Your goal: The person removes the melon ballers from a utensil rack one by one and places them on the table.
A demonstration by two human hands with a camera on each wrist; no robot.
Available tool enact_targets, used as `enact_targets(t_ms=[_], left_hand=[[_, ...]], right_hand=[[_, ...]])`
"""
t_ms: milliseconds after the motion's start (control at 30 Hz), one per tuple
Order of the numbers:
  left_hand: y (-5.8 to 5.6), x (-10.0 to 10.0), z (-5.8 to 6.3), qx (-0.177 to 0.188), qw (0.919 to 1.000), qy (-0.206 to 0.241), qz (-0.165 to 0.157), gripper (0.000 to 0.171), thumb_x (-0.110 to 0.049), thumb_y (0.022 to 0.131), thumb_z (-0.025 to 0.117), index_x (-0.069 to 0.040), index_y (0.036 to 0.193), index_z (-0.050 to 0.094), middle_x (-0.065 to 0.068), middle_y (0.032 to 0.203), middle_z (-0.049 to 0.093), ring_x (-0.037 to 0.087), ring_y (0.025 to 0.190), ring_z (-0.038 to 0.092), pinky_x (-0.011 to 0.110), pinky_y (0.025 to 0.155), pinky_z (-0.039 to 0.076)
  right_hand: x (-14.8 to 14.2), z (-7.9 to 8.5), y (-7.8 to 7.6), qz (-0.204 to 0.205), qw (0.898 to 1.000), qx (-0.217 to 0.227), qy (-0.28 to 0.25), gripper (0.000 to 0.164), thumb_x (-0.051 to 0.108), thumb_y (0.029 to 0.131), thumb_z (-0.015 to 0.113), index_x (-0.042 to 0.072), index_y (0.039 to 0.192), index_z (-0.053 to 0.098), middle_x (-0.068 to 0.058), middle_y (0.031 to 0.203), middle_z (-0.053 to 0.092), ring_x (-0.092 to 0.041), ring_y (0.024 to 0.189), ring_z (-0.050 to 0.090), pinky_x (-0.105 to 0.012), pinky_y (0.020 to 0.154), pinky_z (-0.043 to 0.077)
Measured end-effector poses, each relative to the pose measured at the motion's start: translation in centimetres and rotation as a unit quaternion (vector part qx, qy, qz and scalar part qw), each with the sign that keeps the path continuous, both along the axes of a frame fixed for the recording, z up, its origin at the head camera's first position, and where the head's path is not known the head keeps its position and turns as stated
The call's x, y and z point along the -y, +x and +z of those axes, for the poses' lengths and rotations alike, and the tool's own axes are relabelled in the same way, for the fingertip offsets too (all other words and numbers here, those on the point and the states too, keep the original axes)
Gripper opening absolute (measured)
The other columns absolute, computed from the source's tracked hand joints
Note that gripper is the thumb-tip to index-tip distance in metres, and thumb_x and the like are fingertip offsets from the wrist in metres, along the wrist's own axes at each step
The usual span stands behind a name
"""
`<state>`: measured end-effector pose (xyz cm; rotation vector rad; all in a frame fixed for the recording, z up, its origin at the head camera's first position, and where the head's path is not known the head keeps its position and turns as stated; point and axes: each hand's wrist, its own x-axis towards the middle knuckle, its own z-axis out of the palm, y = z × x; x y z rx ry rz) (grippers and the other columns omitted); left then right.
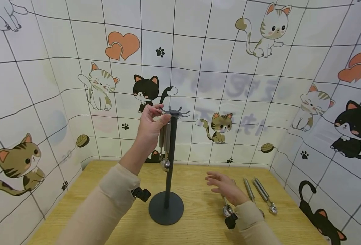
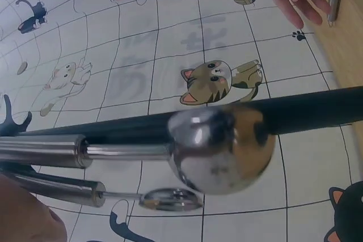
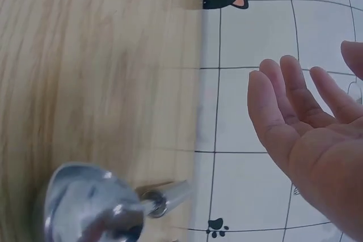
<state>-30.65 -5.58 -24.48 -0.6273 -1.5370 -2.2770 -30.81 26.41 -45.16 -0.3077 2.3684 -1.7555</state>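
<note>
While the left hand (image 1: 151, 124) works at the hooks (image 1: 181, 113) crowning the stand (image 1: 169, 180), a scoop (image 1: 165, 165) and a spoon (image 2: 170, 200) hang close together just beside it, bowls down. Its fingers and thumb curl by one hook, but I cannot tell whether that grip pinches a handle (image 1: 167, 136) or has let go. The right hand (image 1: 224, 187) is released, fingers loosely spread above the tabletop (image 1: 198, 190), where more utensils (image 1: 249, 189) lie. To do this hanging well, I would guide the handle's end over the hook's upturned tip and let go only once the hook bears the weight. The two handles look near enough to knock, so a small, slow motion seems wise. Sideways pressure up there could tip the stand; the right hand might steady it.
</note>
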Motion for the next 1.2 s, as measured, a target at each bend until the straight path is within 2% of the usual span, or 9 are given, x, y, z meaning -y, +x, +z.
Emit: enact_targets(t_ms=[67,133,300,433,533,700,833,1000,1200], left_hand=[[0.4,-0.5,0.0,0.002,0.9998,-0.002,0.022,0.033,0.0,0.09,0.075,-0.013,0.096,0.046,0.004,0.137,0.05,0.022,0.12,0.046,0.032,0.093,0.046],[0.8,-1.0,0.1,0.005,0.9984,-0.018,0.054,0.036,-0.006,0.087,0.08,-0.014,0.096,0.046,0.0,0.135,0.051,0.016,0.112,0.041,0.029,0.086,0.044],[2.0,-2.4,0.2,0.003,0.9868,-0.079,0.141,0.044,-0.023,0.081,0.088,-0.014,0.095,0.047,0.001,0.133,0.048,0.021,0.112,0.033,0.035,0.079,0.034],[2.9,-3.3,0.3,0.004,0.9777,-0.097,0.186,0.045,-0.029,0.08,0.088,-0.012,0.096,0.049,0.002,0.131,0.046,0.026,0.118,0.036,0.039,0.085,0.037],[3.4,-3.8,0.4,0.006,0.968,-0.109,0.226,0.046,-0.034,0.079,0.089,-0.013,0.095,0.052,-0.001,0.127,0.046,0.024,0.118,0.039,0.045,0.095,0.032],[3.6,-4.8,0.2,-0.016,0.9449,-0.146,0.293,0.05,-0.043,0.076,0.089,-0.011,0.093,0.054,0.003,0.127,0.048,0.023,0.126,0.038,0.056,0.103,0.02],[3.6,-5.3,-0.1,-0.031,0.9353,-0.146,0.321,0.05,-0.043,0.076,0.089,-0.011,0.093,0.055,0.005,0.126,0.048,0.025,0.127,0.037,0.057,0.102,0.02],[3.7,-5.6,-0.3,-0.041,0.9362,-0.134,0.322,0.047,-0.04,0.077,0.089,-0.011,0.095,0.056,0.004,0.127,0.047,0.023,0.126,0.038,0.055,0.1,0.019],[3.8,-5.6,-0.5,-0.047,0.9357,-0.131,0.324,0.048,-0.044,0.079,0.087,-0.011,0.098,0.057,0.003,0.13,0.047,0.021,0.128,0.037,0.055,0.1,0.019]], right_hand=[[0.4,0.4,0.1,0.01,1.0,-0.006,0.0,0.057,0.025,0.107,0.054,0.001,0.155,0.035,-0.026,0.152,0.043,-0.042,0.136,0.046,-0.053,0.108,0.042],[0.9,1.0,0.2,0.013,1.0,-0.014,0.004,0.056,0.025,0.107,0.053,0.003,0.155,0.035,-0.025,0.152,0.043,-0.041,0.136,0.046,-0.053,0.109,0.042],[2.7,2.9,0.7,0.006,0.999,-0.04,0.007,0.053,0.024,0.107,0.054,0.009,0.155,0.039,-0.021,0.151,0.045,-0.037,0.136,0.046,-0.049,0.107,0.043],[4.5,4.9,1.3,0.004,0.998,-0.069,0.0,0.047,0.021,0.107,0.053,0.01,0.152,0.042,-0.019,0.146,0.049,-0.037,0.134,0.048,-0.048,0.106,0.044],[6.3,6.8,1.8,-0.012,0.994,-0.104,-0.005,0.042,0.017,0.107,0.053,0.01,0.148,0.048,-0.015,0.14,0.056,-0.035,0.13,0.052,-0.047,0.104,0.046],[9.4,10.5,3.3,-0.03,0.98,-0.193,-0.019,0.037,0.015,0.106,0.055,0.009,0.142,0.054,-0.013,0.134,0.06,-0.033,0.125,0.056,-0.049,0.102,0.047],[11.4,13.2,4.5,-0.034,0.969,-0.244,-0.019,0.038,0.023,0.105,0.058,0.011,0.141,0.056,-0.011,0.133,0.061,-0.028,0.124,0.057,-0.05,0.102,0.046],[13.3,15.2,5.2,-0.061,0.959,-0.278,0.001,0.042,0.028,0.101,0.065,0.015,0.139,0.058,-0.006,0.128,0.063,-0.022,0.116,0.06,-0.049,0.099,0.048],[14.5,16.2,5.2,-0.104,0.949,-0.298,0.014,0.042,0.022,0.097,0.071,0.014,0.136,0.06,-0.005,0.115,0.066,-0.02,0.102,0.064,-0.045,0.092,0.053]])
